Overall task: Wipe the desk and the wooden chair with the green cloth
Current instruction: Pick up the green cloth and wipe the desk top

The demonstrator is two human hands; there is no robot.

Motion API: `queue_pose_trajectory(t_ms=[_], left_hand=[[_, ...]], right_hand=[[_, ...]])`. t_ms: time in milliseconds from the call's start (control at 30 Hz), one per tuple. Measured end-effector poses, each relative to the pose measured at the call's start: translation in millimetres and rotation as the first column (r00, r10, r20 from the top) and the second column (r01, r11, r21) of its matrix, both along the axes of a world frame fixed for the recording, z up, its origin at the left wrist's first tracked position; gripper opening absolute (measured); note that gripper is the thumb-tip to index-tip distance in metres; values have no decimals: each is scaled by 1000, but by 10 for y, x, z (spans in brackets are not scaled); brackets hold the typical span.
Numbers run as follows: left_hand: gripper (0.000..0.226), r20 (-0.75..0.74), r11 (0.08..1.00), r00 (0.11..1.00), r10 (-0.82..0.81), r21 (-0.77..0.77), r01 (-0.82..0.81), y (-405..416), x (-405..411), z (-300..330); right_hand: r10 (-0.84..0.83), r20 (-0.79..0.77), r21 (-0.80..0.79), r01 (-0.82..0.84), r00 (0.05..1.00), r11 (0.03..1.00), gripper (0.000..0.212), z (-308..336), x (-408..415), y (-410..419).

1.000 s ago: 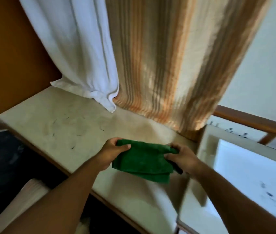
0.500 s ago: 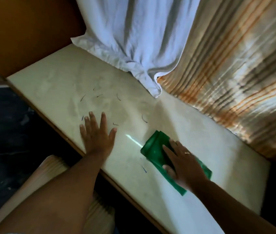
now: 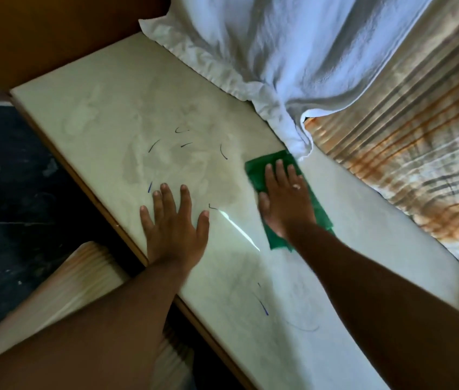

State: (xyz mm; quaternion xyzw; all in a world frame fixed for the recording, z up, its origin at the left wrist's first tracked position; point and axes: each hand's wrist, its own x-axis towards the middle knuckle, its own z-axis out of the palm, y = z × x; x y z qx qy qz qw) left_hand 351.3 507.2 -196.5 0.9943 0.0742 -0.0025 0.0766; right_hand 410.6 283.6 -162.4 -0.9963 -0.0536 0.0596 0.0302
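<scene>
Desk (image 3: 116, 108) bears pen scribbles, nothing legible. Right hand (image 3: 286, 202) flat on green cloth (image 3: 256, 171); left hand (image 3: 173, 223) splayed, empty.

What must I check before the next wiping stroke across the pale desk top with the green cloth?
1. Folded green cloth lies flat on the pale desk top: ok.
2. Right hand presses on the cloth with open palm: ok.
3. Left hand rests flat on the desk, clear of the cloth: ok.
4. Small dark curved marks on the desk are wiped away: not ok, they are there, left of the cloth.
5. White curtain hem stays off the cloth: not ok, it is at the cloth's far corner.
6. Cloth is damp: cannot tell.
</scene>
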Motion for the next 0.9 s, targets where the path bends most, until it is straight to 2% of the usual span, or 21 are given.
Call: queue_pose_trajectory(t_ms=[67, 167, 233, 267, 300, 367, 433, 500, 533, 600, 667, 733, 800, 900], left_hand=[[74, -22, 1000, 1000, -2, 25, 3, 5, -42, -25], [75, -30, 1000, 1000, 7, 16, -6, -27, -48, 9], [75, -30, 1000, 999, 12, 9, -12, -40, -8, 41], [75, -33, 1000, 999, 13, 12, -13, -44, 3, 53], [75, -33, 1000, 999, 13, 19, -12, -47, 7, 60], [74, -31, 1000, 999, 10, 29, -9, -51, 26, 61], [73, -29, 1000, 1000, 8, 28, -7, -40, 49, 55], [74, -36, 999, 999, 12, 41, -10, -14, 43, 38], [74, -40, 999, 999, 14, 49, -12, 1, 32, 28], [74, -45, 999, 999, 19, 44, -17, 19, 15, 14], [73, -59, 1000, 998, 10, 25, -8, -13, 8, 15], [72, -67, 1000, 998, 7, 19, -6, -51, -6, 29], [71, -63, 1000, 998, 17, 9, -16, -75, -17, 62], [72, -63, 1000, 998, 16, 16, -15, -79, 34, 107]], right_hand=[[194, -36, -5, -195, 980, 981, 69, -16, -611, 102], [440, -69, 138, -428, 895, 893, 66, 20, -1695, -97], [517, -79, 159, -502, 852, 850, 67, 56, -1636, -483], [508, -43, 107, -501, 860, 859, 67, 27, -1422, -643], [428, -25, 60, -426, 903, 903, 67, 49, -1131, -739], [109, -19, 4, -109, 994, 994, 66, 128, -472, -763], [-127, -8, 9, 127, 992, 992, 67, 131, -118, -546], [-107, 30, -15, 107, 994, 994, 67, 12, -268, -263], [-9, 47, -12, 10, 999, 1000, 68, -56, -542, -92], [201, 75, 92, -208, 977, 974, 67, -182, -1317, 219], [357, 13, 169, -354, 934, 920, 65, -178, -1931, 340], [449, -27, 160, -440, 893, 884, 63, -137, -1913, 198], [364, 16, 65, -364, 931, 929, 61, -75, -1454, -53], [-10, 17, -65, 11, 1000, 998, 60, 37, -559, -530]])
